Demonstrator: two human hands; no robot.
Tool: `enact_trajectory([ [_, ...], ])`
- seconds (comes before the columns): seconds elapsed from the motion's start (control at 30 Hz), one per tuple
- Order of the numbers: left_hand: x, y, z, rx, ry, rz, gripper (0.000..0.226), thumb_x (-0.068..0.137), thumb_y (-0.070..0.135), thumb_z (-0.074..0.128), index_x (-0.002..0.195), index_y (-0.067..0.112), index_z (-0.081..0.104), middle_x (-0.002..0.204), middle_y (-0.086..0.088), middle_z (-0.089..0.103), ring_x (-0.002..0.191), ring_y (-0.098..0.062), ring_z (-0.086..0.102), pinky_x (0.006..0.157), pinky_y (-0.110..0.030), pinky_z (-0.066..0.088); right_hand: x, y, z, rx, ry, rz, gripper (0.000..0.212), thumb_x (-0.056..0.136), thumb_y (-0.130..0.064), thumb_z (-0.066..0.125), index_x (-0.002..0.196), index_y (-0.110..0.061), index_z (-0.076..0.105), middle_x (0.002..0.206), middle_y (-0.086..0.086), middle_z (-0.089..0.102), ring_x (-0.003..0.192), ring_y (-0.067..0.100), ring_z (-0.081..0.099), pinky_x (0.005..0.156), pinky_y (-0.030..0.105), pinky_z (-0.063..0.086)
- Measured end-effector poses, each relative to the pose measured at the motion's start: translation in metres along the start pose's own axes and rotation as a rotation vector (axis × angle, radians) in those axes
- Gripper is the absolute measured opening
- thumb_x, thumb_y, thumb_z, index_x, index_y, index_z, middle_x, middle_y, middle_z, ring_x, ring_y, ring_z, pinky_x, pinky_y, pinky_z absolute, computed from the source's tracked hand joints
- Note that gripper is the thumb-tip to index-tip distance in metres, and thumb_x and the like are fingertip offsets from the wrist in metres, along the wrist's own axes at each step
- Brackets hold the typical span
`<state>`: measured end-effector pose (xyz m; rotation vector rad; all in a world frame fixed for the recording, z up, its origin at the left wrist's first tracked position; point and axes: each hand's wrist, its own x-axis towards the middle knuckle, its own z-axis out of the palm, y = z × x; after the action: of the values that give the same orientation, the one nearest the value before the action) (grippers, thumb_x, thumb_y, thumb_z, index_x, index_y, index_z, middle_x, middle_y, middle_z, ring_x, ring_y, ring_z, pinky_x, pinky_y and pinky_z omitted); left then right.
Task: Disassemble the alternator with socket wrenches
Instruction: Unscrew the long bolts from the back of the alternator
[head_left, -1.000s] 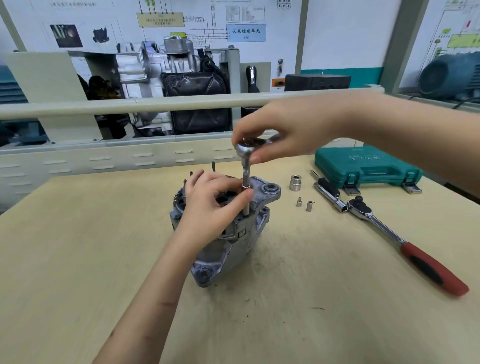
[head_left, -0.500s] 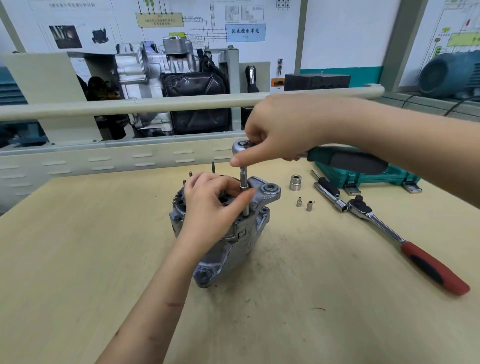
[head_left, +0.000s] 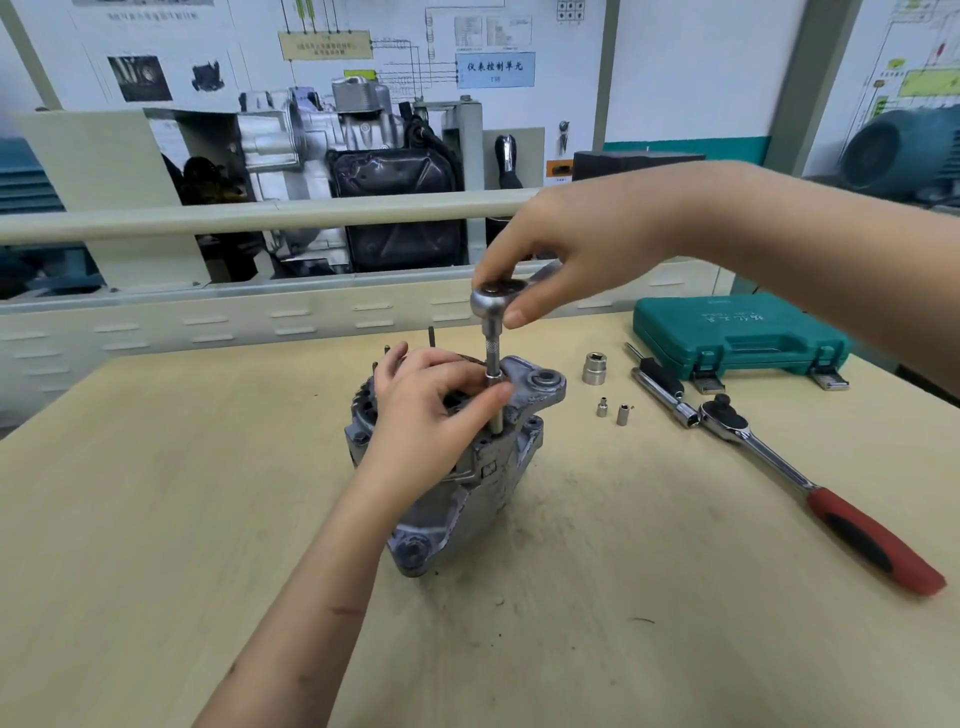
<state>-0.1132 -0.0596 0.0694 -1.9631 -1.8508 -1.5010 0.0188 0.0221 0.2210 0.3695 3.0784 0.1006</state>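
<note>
On bench centre-left: left hand (head_left: 431, 410) draped over top of alternator (head_left: 457, 467), fingers curled round the housing, thumb tip against the extension bar just above the socket. Alternator standing on end on the wooden table (head_left: 156, 493), mounting ear up and to the right. Just right of the thumb: small ratchet (head_left: 496, 301) with extension (head_left: 492, 358) seated vertically on a through-bolt at the housing edge. Right hand (head_left: 561, 260) wrapped over the ratchet head, thumb and fingers pinching its rim; handle mostly hidden under the palm. Further right, loose on the table: large socket (head_left: 595, 368), two small sockets (head_left: 612, 411), spare extension bar, big red-handled ratchet (head_left: 810, 488), closed green tool case (head_left: 737, 332) behind. Risks, judged: tall extension plus narrow upright base means side load could tip the alternator or cam the socket off the bolt head and round it. Left thumb beside the bar likely to get pinched if socket slips. Freed bolt could drop and roll among the loose sockets. Downward pressure kept in line with the bolt advisable.
</note>
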Motion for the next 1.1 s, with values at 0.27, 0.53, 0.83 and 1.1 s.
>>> enact_trajectory([
  [0.27, 0.001, 0.008, 0.003, 0.010, 0.068, -0.035, 0.026, 0.071, 0.036, 0.071, 0.058, 0.040, 0.050, 0.071, 0.017, 0.049, 0.084, 0.011, 0.045, 0.106, -0.018, 0.010, 0.005, -0.008, 0.005, -0.178, 0.130, 0.157, 0.058, 0.070, -0.067, 0.046, 0.048, -0.014, 0.043, 0.044, -0.002, 0.035, 0.046, 0.018, 0.031, 0.048, 0.028, 0.026],
  [0.53, -0.002, 0.007, 0.006, 0.003, 0.115, 0.003, 0.026, 0.065, 0.050, 0.064, 0.065, 0.024, 0.060, 0.068, 0.024, 0.047, 0.087, 0.029, 0.034, 0.097, -0.024, 0.018, 0.002, -0.006, -0.003, -0.102, -0.006, 0.024, 0.039, 0.078, -0.052, 0.050, 0.071, -0.014, 0.057, 0.065, 0.001, 0.055, 0.060, 0.019, 0.044, 0.060, 0.033, 0.037],
  [0.83, -0.001, 0.002, 0.001, 0.001, 0.035, 0.024, 0.017, 0.074, 0.031, 0.072, 0.066, 0.037, 0.058, 0.082, 0.024, 0.051, 0.094, 0.024, 0.039, 0.106, -0.018, 0.006, -0.002, 0.002, -0.006, 0.001, -0.001, -0.020, 0.011, 0.082, -0.034, 0.063, 0.093, -0.036, 0.061, 0.075, -0.031, 0.057, 0.070, -0.013, 0.051, 0.059, 0.003, 0.032],
  [1.1, -0.001, 0.008, 0.003, -0.005, 0.087, 0.001, 0.015, 0.064, 0.047, 0.067, 0.062, 0.041, 0.052, 0.071, 0.027, 0.050, 0.088, 0.019, 0.041, 0.094, -0.001, 0.005, 0.003, -0.006, 0.003, -0.135, 0.056, 0.149, 0.057, 0.067, -0.070, 0.041, 0.057, -0.016, 0.054, 0.049, -0.006, 0.054, 0.044, 0.006, 0.043, 0.048, 0.023, 0.031],
])
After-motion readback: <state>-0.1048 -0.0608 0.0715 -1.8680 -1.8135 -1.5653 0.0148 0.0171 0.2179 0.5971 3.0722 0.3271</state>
